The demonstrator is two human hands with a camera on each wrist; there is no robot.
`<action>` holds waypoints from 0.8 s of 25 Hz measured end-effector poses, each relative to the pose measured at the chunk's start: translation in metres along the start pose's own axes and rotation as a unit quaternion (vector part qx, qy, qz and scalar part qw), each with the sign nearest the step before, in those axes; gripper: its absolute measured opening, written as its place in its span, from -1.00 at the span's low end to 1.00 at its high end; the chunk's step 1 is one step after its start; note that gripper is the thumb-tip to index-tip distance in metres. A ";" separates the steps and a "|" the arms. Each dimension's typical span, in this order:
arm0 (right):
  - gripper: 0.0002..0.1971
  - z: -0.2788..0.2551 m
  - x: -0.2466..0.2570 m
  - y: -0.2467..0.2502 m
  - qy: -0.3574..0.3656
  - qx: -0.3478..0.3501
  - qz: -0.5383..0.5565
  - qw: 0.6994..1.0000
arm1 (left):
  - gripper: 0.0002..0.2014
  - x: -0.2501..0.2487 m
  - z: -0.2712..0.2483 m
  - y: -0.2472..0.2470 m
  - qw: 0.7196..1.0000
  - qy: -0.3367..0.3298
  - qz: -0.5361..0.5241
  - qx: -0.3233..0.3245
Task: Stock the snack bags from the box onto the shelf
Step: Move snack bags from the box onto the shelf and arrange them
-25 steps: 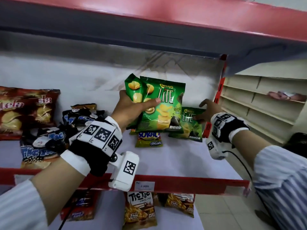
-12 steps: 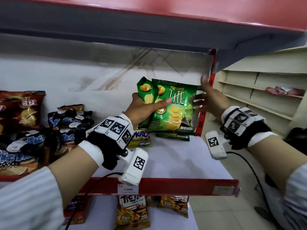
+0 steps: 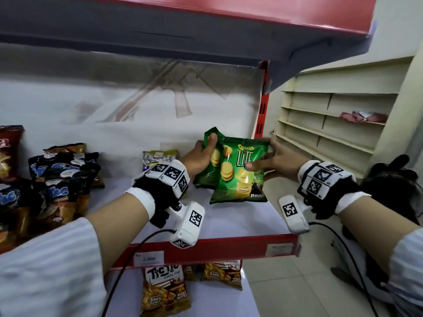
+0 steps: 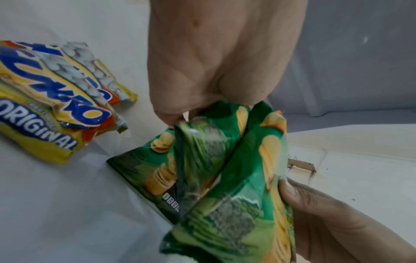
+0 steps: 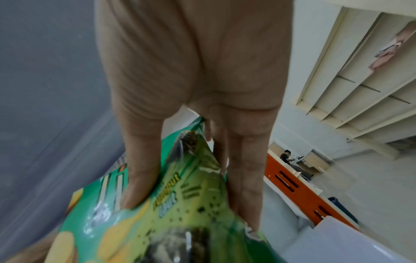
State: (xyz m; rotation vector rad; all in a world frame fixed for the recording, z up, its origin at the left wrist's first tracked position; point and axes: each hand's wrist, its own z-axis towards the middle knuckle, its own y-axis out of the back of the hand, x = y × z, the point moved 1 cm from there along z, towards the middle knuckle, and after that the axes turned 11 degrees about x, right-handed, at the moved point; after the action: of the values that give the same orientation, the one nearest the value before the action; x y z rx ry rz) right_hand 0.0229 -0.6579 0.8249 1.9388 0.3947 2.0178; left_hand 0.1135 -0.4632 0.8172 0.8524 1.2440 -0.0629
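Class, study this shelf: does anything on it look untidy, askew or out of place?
Yes. The dark blue snack bags at the white shelf's left lie heaped at mixed angles, not lined up. The yellow snack bags lie flat and overlapping. The green chip bags are held in both hands, not yet placed.

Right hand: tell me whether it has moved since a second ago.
Yes. The right hand has left the shelf's red upright and come leftward onto the front green Lite bag, which it now grips.

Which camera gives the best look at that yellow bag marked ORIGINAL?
The left wrist view: the yellow ORIGINAL bag lies large and readable there. In the head view the left hand mostly hides it. The right wrist view misses it.
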 end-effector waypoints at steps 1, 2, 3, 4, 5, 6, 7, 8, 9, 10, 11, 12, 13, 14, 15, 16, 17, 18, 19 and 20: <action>-0.21 0.002 -0.002 0.002 -0.006 -0.002 0.000 1.000 | -0.25 0.002 0.003 -0.001 1.000 -0.002 -0.004 -0.002; -0.25 0.004 -0.003 0.003 -0.012 -0.002 -0.001 1.000 | -0.32 0.004 0.006 -0.001 1.000 -0.008 -0.022 0.003; -0.29 0.007 -0.003 0.004 -0.021 0.000 -0.004 1.000 | -0.39 0.005 0.010 -0.001 0.999 -0.014 -0.046 0.013; -0.32 0.011 -0.003 0.004 -0.032 0.004 -0.011 0.999 | -0.46 0.007 0.015 0.000 0.998 -0.012 -0.064 0.017; -0.37 0.015 -0.003 0.002 -0.049 0.011 -0.027 0.998 | -0.53 0.009 0.020 0.002 0.997 0.001 -0.072 0.019; -0.43 0.019 -0.003 0.000 -0.071 0.019 -0.052 0.996 | -0.58 0.011 0.025 0.004 0.997 0.023 -0.071 0.017; -0.49 0.024 -0.003 -0.003 -0.097 0.028 -0.084 0.991 | -0.60 0.014 0.030 0.006 0.997 0.045 -0.065 0.013; -0.50 0.029 -0.003 -0.006 -0.124 0.033 -0.108 0.986 | -0.62 0.017 0.032 0.009 0.996 0.067 -0.059 0.007; -0.46 0.033 -0.002 -0.008 -0.146 0.028 -0.115 0.982 | -0.62 0.021 0.035 0.012 0.995 0.084 -0.059 0.002; -0.43 0.037 -0.001 -0.011 -0.162 0.019 -0.109 0.981 | -0.62 0.024 0.035 0.014 0.994 0.094 -0.059 0.004; -0.41 0.040 0.000 -0.015 -0.169 0.011 -0.100 0.980 | -0.62 0.027 0.037 0.015 0.994 0.098 -0.057 0.012; -0.38 0.043 0.000 -0.017 -0.173 0.008 -0.093 0.980 | -0.63 0.030 0.037 0.017 0.993 0.101 -0.049 0.021; -0.34 0.046 0.001 -0.020 -0.177 0.005 -0.087 0.980 | -0.66 0.033 0.038 0.019 0.993 0.105 -0.040 0.023; -0.29 0.048 0.000 -0.021 -0.178 0.002 -0.083 0.981 | -0.72 0.035 0.036 0.020 0.993 0.110 -0.035 0.021; -0.21 0.050 0.000 -0.022 -0.176 0.000 -0.078 0.981 | -0.79 0.037 0.034 0.021 0.993 0.113 -0.035 0.019; -0.14 0.051 -0.001 -0.023 -0.173 -0.003 -0.070 0.982 | -0.86 0.039 0.032 0.022 0.993 0.113 -0.038 0.021; -0.08 0.052 -0.001 -0.023 -0.171 -0.007 -0.062 0.983 | -0.90 0.041 0.031 0.025 0.992 0.113 -0.045 0.027; -0.02 0.052 -0.002 -0.022 -0.167 -0.011 -0.055 0.984 | -0.86 0.043 0.030 0.027 0.992 0.109 -0.056 0.033; 0.04 0.051 -0.002 -0.022 -0.166 -0.013 -0.052 0.985 | -0.80 0.045 0.028 0.030 0.991 0.102 -0.074 0.036; 0.09 0.050 -0.002 -0.022 -0.166 -0.013 -0.054 0.985 | -0.75 0.048 0.027 0.033 0.991 0.092 -0.096 0.033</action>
State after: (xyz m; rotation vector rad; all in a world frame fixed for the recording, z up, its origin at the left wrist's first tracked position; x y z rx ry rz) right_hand 0.0741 -0.6399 0.8161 2.1368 0.3799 1.5873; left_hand 0.1680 -0.4369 0.7962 0.8062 1.5018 -0.1848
